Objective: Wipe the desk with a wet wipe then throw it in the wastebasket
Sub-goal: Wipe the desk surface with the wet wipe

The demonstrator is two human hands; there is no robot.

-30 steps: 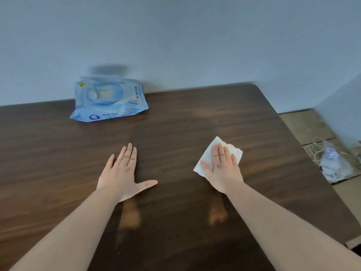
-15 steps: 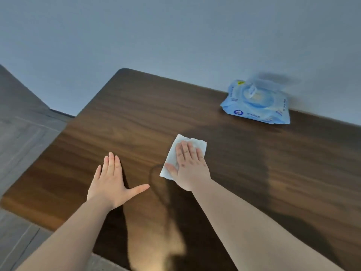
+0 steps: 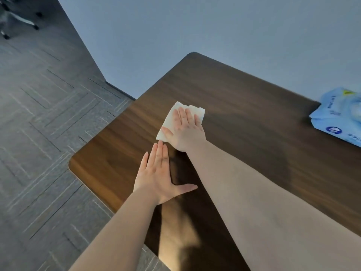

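A white wet wipe [image 3: 171, 119] lies flat on the dark wooden desk [image 3: 244, 98], near its left end. My right hand [image 3: 185, 130] presses down on the wipe with flat fingers, covering most of it. My left hand [image 3: 158, 175] rests flat on the desk just in front of the right one, fingers together and thumb spread, holding nothing. No wastebasket is in view.
A blue pack of wet wipes [image 3: 340, 118] lies at the desk's far right, by the wall. Grey carpet tiles [image 3: 45, 118] stretch to the left of the desk. The wheeled base of a chair [image 3: 17, 18] shows at the top left.
My right hand has slid the wipe leftward across the desk toward its left end. My view has swung left, so the blue pack now sits at the right edge.
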